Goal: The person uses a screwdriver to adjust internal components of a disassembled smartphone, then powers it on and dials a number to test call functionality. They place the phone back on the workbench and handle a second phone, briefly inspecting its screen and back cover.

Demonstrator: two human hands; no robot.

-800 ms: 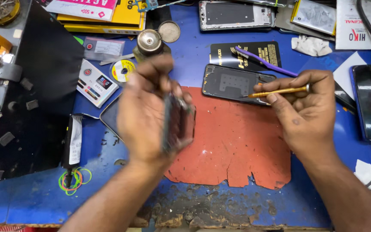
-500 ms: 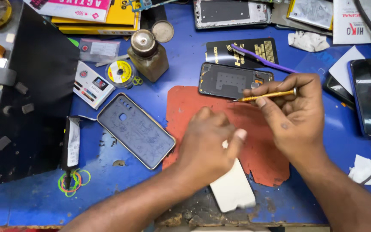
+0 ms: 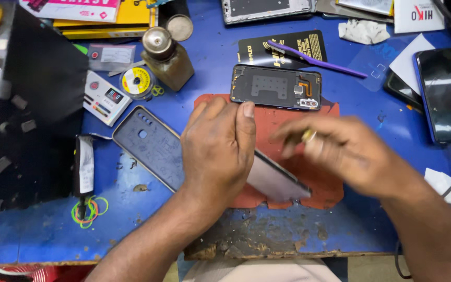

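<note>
At the far left lies a black rectangular mat [image 3: 37, 104], and at 3 o'clock from it a grey-blue plastic phone back cover [image 3: 150, 143] rests flat on the blue worktable [image 3: 210, 52]. Just at 12 o'clock of this cover stands a small brown glass bottle with a metal cap [image 3: 165, 57].

The left hand [image 3: 217, 149] lies palm down with fingers curled, and it presses on a thin flat phone panel with a pale silver face [image 3: 275, 180]. This panel sits on the worn red rubber mat [image 3: 288, 125], at 5 o'clock from the hand. I judge that the panel is light, stiff and fragile, also slippery on its face, so the long edges are the better place to take hold.

The right hand [image 3: 340, 149] is blurred. It is loosely closed around a thin yellowish tool [image 3: 308, 136], just at 3 o'clock of the panel. At 12 o'clock lies a dark open phone frame [image 3: 275, 86].
</note>
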